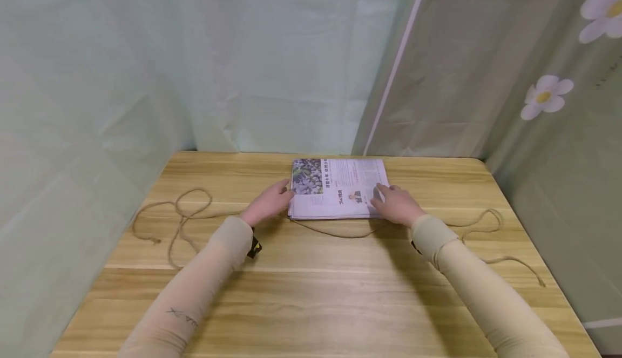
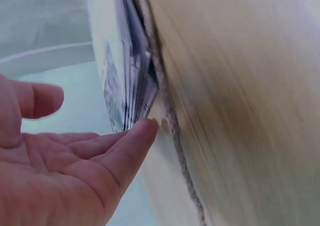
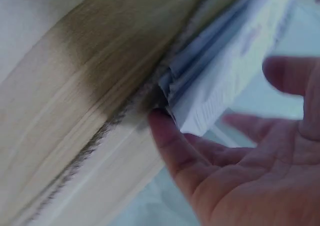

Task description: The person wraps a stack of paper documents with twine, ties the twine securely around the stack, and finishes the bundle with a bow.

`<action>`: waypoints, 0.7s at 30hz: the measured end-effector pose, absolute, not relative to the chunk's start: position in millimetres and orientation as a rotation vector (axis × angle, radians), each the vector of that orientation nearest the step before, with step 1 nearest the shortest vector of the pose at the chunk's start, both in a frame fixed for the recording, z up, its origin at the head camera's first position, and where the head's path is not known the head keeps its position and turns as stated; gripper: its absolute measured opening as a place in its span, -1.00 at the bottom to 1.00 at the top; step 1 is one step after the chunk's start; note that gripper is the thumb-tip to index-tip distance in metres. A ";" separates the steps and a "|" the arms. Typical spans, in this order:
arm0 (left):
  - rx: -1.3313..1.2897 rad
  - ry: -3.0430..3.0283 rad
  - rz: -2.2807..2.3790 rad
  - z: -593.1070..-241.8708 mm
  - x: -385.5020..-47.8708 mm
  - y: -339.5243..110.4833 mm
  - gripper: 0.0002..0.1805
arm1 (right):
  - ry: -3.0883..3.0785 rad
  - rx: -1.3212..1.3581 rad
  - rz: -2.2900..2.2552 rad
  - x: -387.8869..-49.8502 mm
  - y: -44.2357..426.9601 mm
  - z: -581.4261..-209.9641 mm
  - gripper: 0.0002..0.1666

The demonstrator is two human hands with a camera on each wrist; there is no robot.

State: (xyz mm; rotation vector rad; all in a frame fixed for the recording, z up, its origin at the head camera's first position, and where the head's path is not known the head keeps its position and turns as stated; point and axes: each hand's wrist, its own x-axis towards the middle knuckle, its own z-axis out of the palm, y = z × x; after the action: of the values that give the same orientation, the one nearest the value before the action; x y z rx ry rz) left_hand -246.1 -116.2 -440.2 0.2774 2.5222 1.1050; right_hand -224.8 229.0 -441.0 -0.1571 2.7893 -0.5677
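A stack of folded newspapers (image 1: pixel 335 185) lies flat near the table's far edge, a flower photo at its upper left. At its left side is my left hand (image 1: pixel 269 202), whose extended fingers (image 2: pixel 131 148) meet the stack's edge in the left wrist view; the thumb stands apart. On the right side, my right hand (image 1: pixel 399 207) has its fingers against the near corner. Its thumb also stays off the paper in the right wrist view. A brown twine (image 2: pixel 172 121) runs along the table beside the stack's near edge.
The twine continues out to both sides, looping on the left and curving to a loose end on the right. The wooden table (image 1: pixel 330 304) backs onto a pale curtain (image 1: pixel 291 66). A flowered curtain (image 1: pixel 546 97) hangs at the right.
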 end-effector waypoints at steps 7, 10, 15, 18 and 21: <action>0.101 2.316 1.352 -435.2 -248.6 -120.7 -0.26 | 2.577 0.016 -1.106 -221.3 255.3 -432.0 -0.23; 0.046 2.212 1.435 -437.3 -250.0 -118.9 -0.27 | 2.563 0.071 -1.162 -219.4 257.1 -434.1 -0.26; -0.048 2.002 1.617 -437.0 -254.2 -117.7 -0.28 | 2.546 0.087 -1.205 -217.9 253.8 -431.1 -0.29; -0.119 1.936 1.663 -439.4 -259.8 -117.3 -0.39 | 2.557 0.064 -1.186 -218.2 251.1 -431.3 -0.32; -0.202 1.899 1.686 -443.3 -265.3 -117.6 -0.53 | 2.570 0.046 -1.153 -218.8 248.1 -434.4 -0.33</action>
State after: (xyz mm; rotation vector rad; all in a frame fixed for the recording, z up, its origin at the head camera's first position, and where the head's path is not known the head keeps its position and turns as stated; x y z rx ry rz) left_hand -265.3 -117.6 -443.3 -0.2024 1.8989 1.6862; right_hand -218.8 248.1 -434.4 0.0460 2.5698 -1.1530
